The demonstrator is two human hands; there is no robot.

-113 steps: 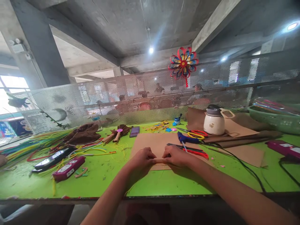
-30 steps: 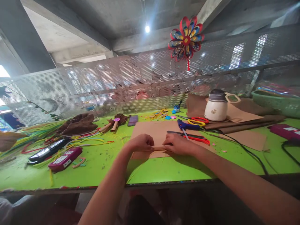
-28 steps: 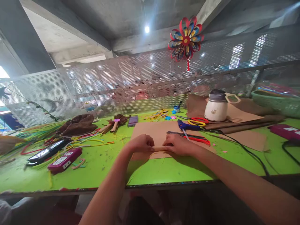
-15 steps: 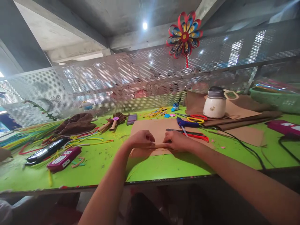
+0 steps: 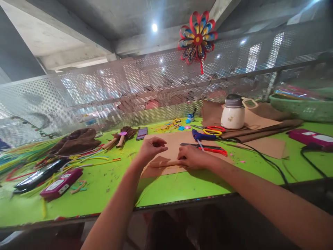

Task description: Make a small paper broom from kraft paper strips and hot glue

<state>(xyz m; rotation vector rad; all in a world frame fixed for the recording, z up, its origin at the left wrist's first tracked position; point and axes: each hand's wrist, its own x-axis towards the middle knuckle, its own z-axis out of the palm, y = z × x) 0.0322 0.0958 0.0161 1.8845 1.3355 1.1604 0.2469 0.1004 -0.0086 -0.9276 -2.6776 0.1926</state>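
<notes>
The rolled brown paper (image 5: 165, 162) is lying on the near edge of the brown paper sheet (image 5: 174, 143), which is lying flat on the green bench (image 5: 182, 187) in front of me; my right hand (image 5: 193, 158) is gripping the right end of this roll, the fingers closed around it and pressing it down on the sheet. My left hand (image 5: 151, 147) is hovering just above the sheet, a little apart from the roll; its fingers are curled with the thumb near the fingertips, and I cannot tell whether something thin is pinched there. Just behind my right hand the red scissors (image 5: 214, 150) are lying on the sheet; farther back a blue-handled tool (image 5: 201, 136) and a white jug (image 5: 232, 113) are standing near the mesh screen (image 5: 104, 90). At my left, coloured strips (image 5: 85, 160) and a pink case (image 5: 61, 179) are lying on the bench; a black cable (image 5: 260, 156) is running across at my right.
</notes>
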